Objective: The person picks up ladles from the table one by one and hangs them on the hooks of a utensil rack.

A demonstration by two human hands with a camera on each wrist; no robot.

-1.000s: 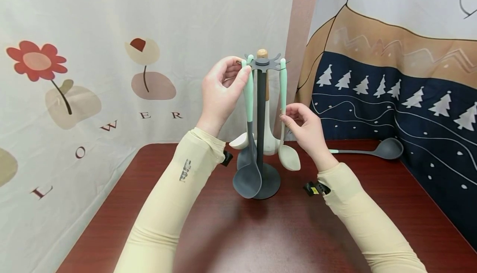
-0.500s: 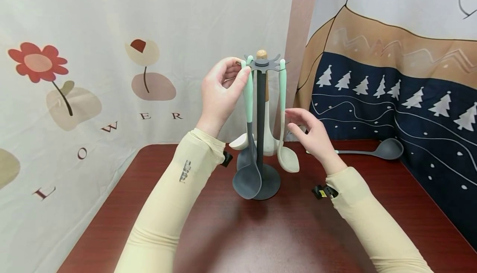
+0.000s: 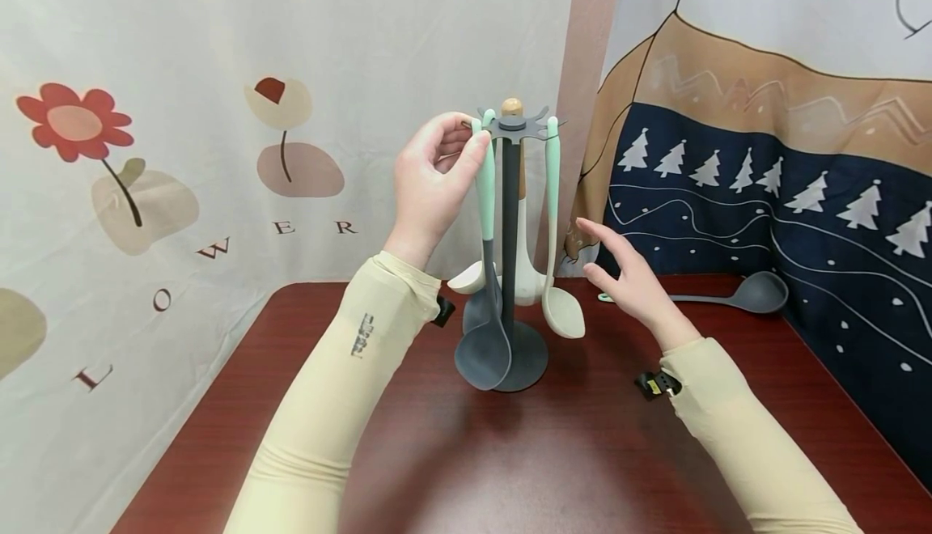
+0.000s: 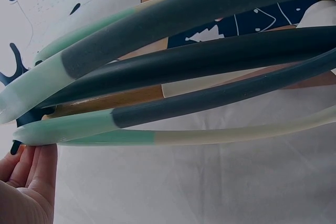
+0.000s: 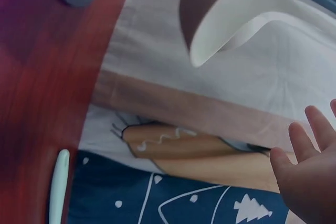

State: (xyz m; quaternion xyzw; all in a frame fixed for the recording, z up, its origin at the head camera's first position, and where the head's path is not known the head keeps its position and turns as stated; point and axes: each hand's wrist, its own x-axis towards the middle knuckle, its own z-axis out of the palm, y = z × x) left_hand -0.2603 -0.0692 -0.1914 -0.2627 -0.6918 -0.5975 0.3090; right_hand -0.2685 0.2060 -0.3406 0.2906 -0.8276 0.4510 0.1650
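Observation:
A dark grey utensil rack stands upright with several utensils hanging from its hooks. My left hand pinches a left hook at its top, fingers behind and thumb beside the mint handle of a grey ladle. In the left wrist view, those fingertips are right at the hook end and a mint handle. On the rack's right side hangs a cream ladle with a mint handle. My right hand is to the right of it, apart, with fingers spread and nothing in them.
Another grey ladle lies on the red-brown table at the back right, its handle partly behind my right hand. A white ladle with a wooden handle and a white-bowled utensil also hang on the rack. Printed cloths hang behind.
My right hand has let go of the cream ladle's handle, opened and drawn away to the right. The cream ladle now hangs by itself. My left hand keeps its place.

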